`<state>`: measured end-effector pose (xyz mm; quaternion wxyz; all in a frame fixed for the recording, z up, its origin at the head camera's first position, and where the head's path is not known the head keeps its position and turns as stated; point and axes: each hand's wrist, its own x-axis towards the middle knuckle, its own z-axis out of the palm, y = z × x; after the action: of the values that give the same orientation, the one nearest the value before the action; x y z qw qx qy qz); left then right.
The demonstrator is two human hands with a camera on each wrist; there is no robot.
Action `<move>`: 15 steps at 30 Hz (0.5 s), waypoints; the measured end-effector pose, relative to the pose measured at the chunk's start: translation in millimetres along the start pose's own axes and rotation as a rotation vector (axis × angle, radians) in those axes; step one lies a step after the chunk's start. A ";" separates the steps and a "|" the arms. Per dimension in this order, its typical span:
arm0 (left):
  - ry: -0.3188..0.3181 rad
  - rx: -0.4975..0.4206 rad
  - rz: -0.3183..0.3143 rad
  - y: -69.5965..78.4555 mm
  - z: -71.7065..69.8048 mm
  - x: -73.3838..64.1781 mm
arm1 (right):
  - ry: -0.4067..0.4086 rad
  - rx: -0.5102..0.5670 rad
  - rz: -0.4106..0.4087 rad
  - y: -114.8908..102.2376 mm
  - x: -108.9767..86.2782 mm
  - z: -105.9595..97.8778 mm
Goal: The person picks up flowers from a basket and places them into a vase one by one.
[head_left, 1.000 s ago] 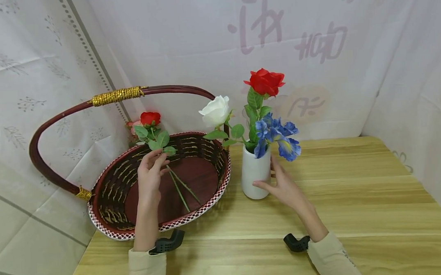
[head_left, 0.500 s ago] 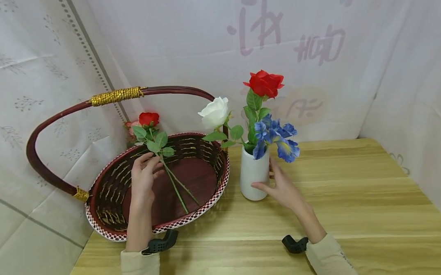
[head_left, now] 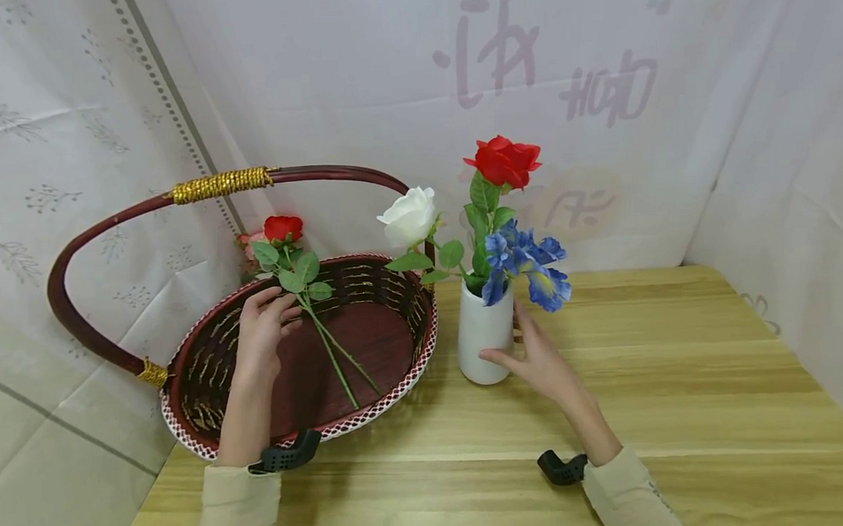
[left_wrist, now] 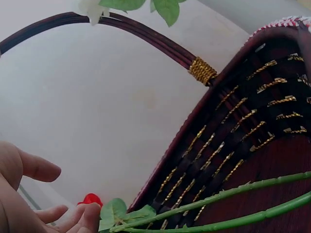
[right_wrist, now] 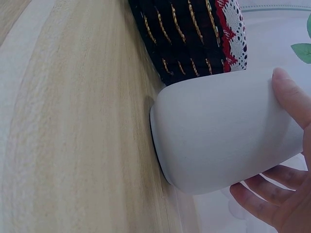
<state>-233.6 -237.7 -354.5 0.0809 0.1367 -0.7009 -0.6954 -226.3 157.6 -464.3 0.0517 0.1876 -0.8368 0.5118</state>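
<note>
My right hand (head_left: 539, 360) holds a white vase (head_left: 483, 343) that stands upright on the table, the thumb on its near side and the fingers on its far right side. The vase bears a red rose (head_left: 505, 163), a white rose (head_left: 408, 216) leaning left and a blue iris (head_left: 527, 258). My left hand (head_left: 258, 333) is over the wicker basket (head_left: 177, 419), its thumb apart from the loosely bent fingers. Close to those fingertips lie green flower stems (head_left: 336, 370) with a smaller red rose (head_left: 283, 228); contact cannot be told. A pink flower (head_left: 250, 245) is partly hidden behind.
The basket's tall arched handle (head_left: 75, 254) rises over its left and back sides. White printed cloth (head_left: 329, 79) hangs behind and at both sides of the wooden table (head_left: 681, 377). Each wrist wears a black camera mount (head_left: 563, 469).
My left hand has drawn back to the left, away from the stems, which stay lying across the basket. The right hand keeps its hold on the vase.
</note>
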 end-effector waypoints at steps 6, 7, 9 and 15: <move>-0.019 0.002 -0.054 1.3 0.8 5.7 | 0.006 0.004 -0.006 0.3 -1.1 1.2; -0.022 -0.001 -0.060 1.1 1.1 6.3 | 0.008 0.003 -0.007 0.3 -1.2 1.2; -0.026 -0.016 -0.075 0.3 1.8 7.2 | 0.010 0.001 -0.008 -0.1 -1.6 1.0; -0.030 -0.047 -0.126 -6.6 3.7 8.8 | 0.008 -0.003 -0.006 -1.0 -1.2 0.2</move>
<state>-242.6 -236.7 -361.9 0.0300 0.1681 -0.6754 -0.7174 -224.8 157.4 -464.0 0.0566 0.1880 -0.8368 0.5111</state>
